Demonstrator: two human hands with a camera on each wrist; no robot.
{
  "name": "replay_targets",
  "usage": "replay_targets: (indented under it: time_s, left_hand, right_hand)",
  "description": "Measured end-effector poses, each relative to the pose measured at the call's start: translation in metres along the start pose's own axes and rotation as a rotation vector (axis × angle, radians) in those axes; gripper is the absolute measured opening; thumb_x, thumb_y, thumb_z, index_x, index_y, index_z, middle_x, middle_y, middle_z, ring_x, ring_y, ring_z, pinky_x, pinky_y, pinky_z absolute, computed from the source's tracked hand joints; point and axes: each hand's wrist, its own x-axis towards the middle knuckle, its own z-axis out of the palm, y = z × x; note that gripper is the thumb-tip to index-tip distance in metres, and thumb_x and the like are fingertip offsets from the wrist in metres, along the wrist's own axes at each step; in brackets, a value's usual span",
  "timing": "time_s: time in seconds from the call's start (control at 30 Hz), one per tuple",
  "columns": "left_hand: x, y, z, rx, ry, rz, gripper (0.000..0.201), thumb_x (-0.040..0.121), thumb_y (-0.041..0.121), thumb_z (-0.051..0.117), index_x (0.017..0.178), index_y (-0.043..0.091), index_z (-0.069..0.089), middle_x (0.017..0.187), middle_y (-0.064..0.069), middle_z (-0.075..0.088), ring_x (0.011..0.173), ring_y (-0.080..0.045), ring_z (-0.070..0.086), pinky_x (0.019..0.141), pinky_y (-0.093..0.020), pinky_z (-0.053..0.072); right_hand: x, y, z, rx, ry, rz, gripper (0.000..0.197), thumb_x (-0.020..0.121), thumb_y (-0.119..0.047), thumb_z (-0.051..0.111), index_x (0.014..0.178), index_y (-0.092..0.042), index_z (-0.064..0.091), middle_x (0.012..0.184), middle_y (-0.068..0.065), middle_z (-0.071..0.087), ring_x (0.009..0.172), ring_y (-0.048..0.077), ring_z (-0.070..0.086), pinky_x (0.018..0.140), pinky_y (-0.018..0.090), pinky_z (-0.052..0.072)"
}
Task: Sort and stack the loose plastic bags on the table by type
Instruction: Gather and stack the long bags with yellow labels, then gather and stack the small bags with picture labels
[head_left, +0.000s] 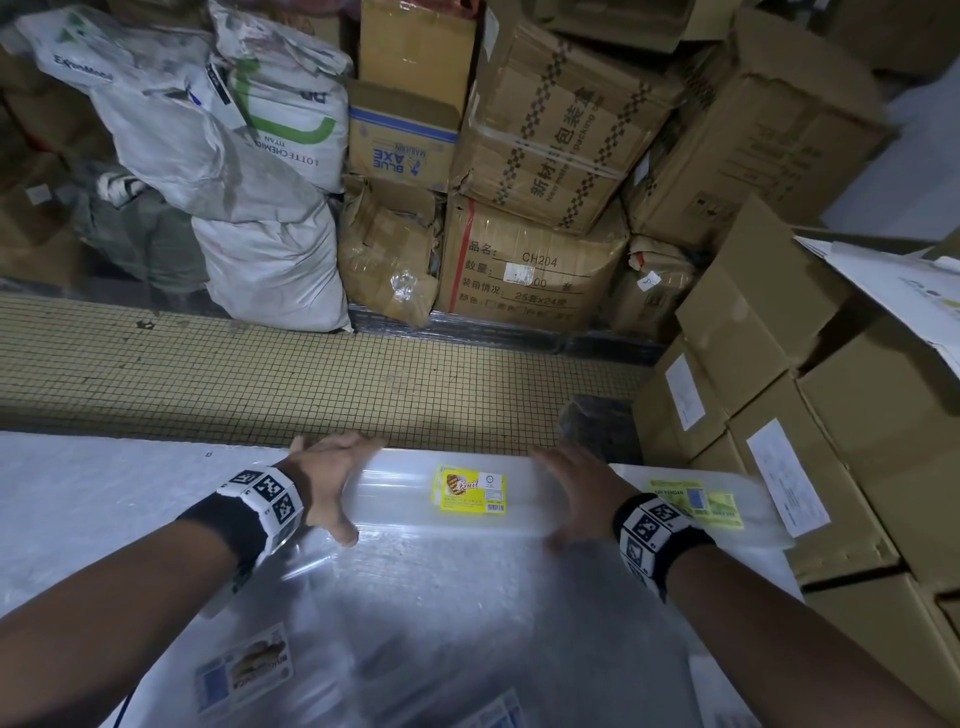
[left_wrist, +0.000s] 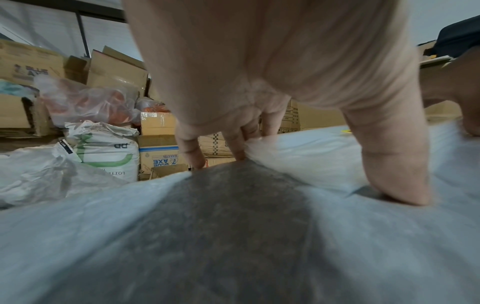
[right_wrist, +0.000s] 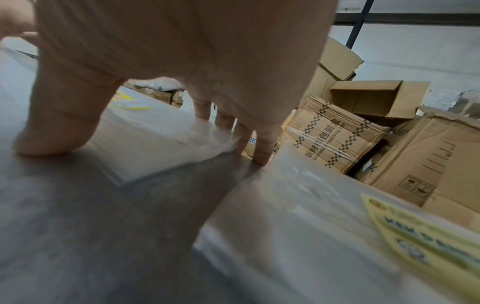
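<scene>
A flat stack of clear plastic bags (head_left: 395, 499) with a yellow label (head_left: 470, 490) lies across the far edge of the table (head_left: 78, 493). My left hand (head_left: 324, 480) grips its left end, fingers over the far edge and thumb (left_wrist: 394, 164) on the near side. At the right end my right hand (head_left: 574, 493) grips the same stack (right_wrist: 150, 131) the same way, with the thumb (right_wrist: 59, 123) pressing down. A second stack with a yellow-green label (head_left: 696, 501) lies just to the right. Loose clear bags with a blue and brown label (head_left: 244, 670) lie in front of me.
Cardboard boxes (head_left: 779, 322) are piled close against the table's right side. Beyond the table's far edge is a strip of tiled floor (head_left: 311, 374), then white sacks (head_left: 249, 156) and more stacked boxes (head_left: 545, 156).
</scene>
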Motion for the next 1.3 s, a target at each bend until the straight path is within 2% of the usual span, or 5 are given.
replay_targets:
  time_s: [0.6,0.83,1.0,1.17,1.3]
  left_hand:
    - [-0.032,-0.008,0.023,-0.327,0.247,-0.076,0.137,0.052,0.068,0.08,0.15,0.044,-0.013,0.158,0.004,-0.001,0.147,-0.023,0.01,0.118,-0.056,0.009]
    - [-0.113,0.024,0.08,-0.353,0.225,-0.311,0.138,0.054,0.069,0.077,0.147,0.044,-0.022,0.16,-0.004,-0.008,0.148,-0.026,0.004,0.119,-0.054,0.005]
    - [-0.157,0.043,0.125,-0.306,0.07,-0.378,0.133,0.057,0.073,0.07,0.148,0.043,-0.023,0.159,-0.011,-0.023,0.147,-0.029,-0.021,0.117,-0.06,-0.003]
    - [-0.173,0.06,0.144,-0.292,0.056,-0.367,0.133,0.057,0.074,0.069,0.15,0.039,-0.02,0.157,-0.009,-0.031,0.145,-0.026,-0.029,0.116,-0.06,-0.009]
    - [-0.187,0.068,0.153,-0.254,0.053,-0.333,0.131,0.059,0.071,0.067,0.15,0.038,-0.02,0.156,-0.008,-0.033,0.145,-0.025,-0.028,0.117,-0.058,-0.011]
  right_hand:
    - [-0.022,-0.018,0.018,-0.038,0.258,0.064,0.116,0.071,-0.058,0.072,0.155,-0.03,-0.002,0.155,0.009,0.01,0.145,0.032,0.009,0.118,0.047,0.016]
    - [-0.073,-0.068,0.077,0.153,0.584,0.031,0.065,0.067,-0.046,0.054,0.122,-0.011,0.059,0.111,0.012,0.061,0.104,0.03,0.053,0.081,0.046,0.055]
    - [-0.108,-0.111,0.128,0.321,0.375,0.212,0.064,0.064,-0.045,0.054,0.116,-0.009,0.064,0.114,0.012,0.059,0.105,0.039,0.056,0.088,0.046,0.05]
    - [-0.127,-0.14,0.152,0.222,0.279,0.254,0.072,0.041,-0.056,0.06,0.099,-0.015,0.07,0.1,0.003,0.067,0.082,0.027,0.068,0.06,0.039,0.057]
    - [-0.13,-0.141,0.167,0.183,0.246,0.229,0.074,0.049,-0.058,0.054,0.103,-0.01,0.07,0.105,0.008,0.07,0.09,0.028,0.07,0.07,0.04,0.059]
